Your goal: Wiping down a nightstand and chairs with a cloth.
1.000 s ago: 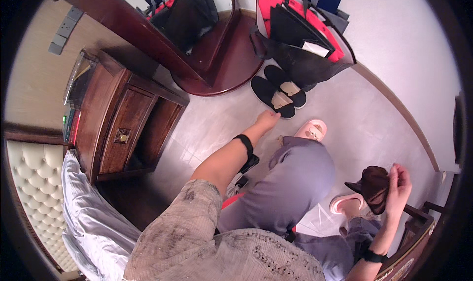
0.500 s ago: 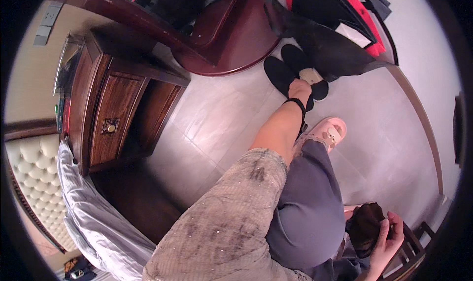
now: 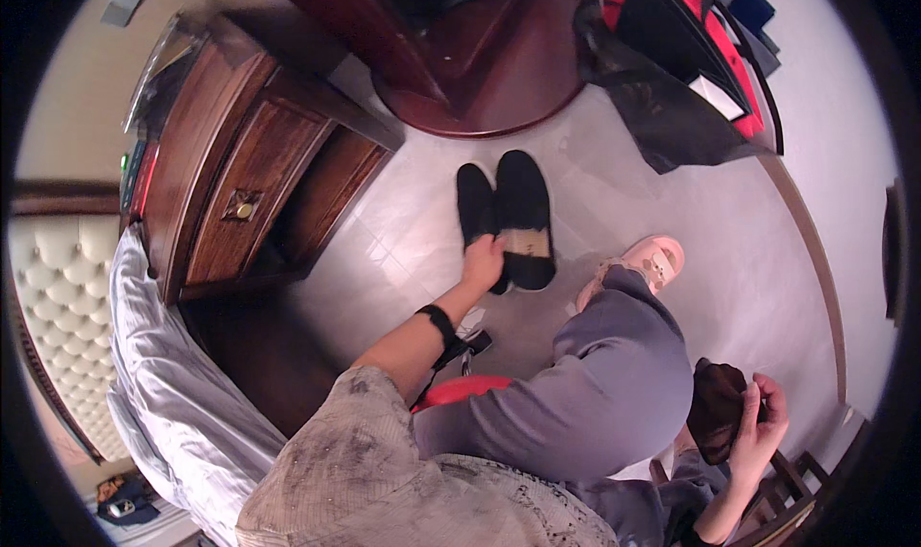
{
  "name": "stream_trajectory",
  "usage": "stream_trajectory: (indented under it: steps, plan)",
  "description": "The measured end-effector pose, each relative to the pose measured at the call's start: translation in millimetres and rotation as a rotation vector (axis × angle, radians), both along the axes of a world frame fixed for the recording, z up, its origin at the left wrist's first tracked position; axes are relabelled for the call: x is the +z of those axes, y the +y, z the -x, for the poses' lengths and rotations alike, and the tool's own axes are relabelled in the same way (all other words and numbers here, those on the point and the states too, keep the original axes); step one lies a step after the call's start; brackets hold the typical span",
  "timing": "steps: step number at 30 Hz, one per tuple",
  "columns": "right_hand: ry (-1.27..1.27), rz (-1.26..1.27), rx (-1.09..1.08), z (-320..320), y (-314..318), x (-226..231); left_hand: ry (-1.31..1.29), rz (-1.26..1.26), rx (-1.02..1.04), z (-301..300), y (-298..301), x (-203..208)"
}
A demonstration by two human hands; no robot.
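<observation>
My left hand [image 3: 484, 259] reaches out over the floor and is closed on a pair of black slippers [image 3: 523, 197]. They lie side by side, toes pointing away, with a tan paper label [image 3: 528, 243] across the right one. A black band circles my left wrist. At the lower right, my right hand [image 3: 760, 422] has its thumb and fingers curled at the edge of a dark brown, thin sock-like cloth [image 3: 717, 403]. Whether a foot is inside that cloth, I cannot tell. A pink sandal [image 3: 657, 262] is on my foot, below a grey trouser leg [image 3: 576, 384].
A dark wooden nightstand [image 3: 225, 202] stands at the left beside a grey-white bed cover [image 3: 182, 384]. Ahead is a round dark red pedestal base [image 3: 508, 77]. A black and red bag [image 3: 662, 96] sits at the far right. Wooden slats [image 3: 796, 494] show at the lower right.
My left hand has moved left and nearer with the black slippers, which now stand apart from the bag. My right hand stays at the brown cloth. The view has shifted slightly.
</observation>
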State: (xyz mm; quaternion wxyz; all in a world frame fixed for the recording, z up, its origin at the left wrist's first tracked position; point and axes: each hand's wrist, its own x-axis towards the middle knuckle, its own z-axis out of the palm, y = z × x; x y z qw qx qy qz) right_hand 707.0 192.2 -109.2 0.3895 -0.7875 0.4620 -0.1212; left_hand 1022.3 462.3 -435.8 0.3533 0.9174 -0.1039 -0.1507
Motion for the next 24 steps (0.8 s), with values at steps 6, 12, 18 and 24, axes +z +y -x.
stream_trajectory:
  steps: [6, 12, 18, 24]
  plan:
    - [-0.011, 0.058, 0.112, -33, 11, -7, -0.225, -0.31, 0.201, -31, 138, 8]
    - [0.001, 0.133, 0.145, -43, 21, -2, -0.34, -0.335, 0.429, -153, 242, 19]
    - [0.029, 0.175, 0.068, -41, 27, 11, -0.159, -0.277, 0.507, -210, 232, 26]
    - [-0.017, 0.246, 0.12, -64, 42, 29, -0.119, -0.071, 0.207, -153, 181, 25]
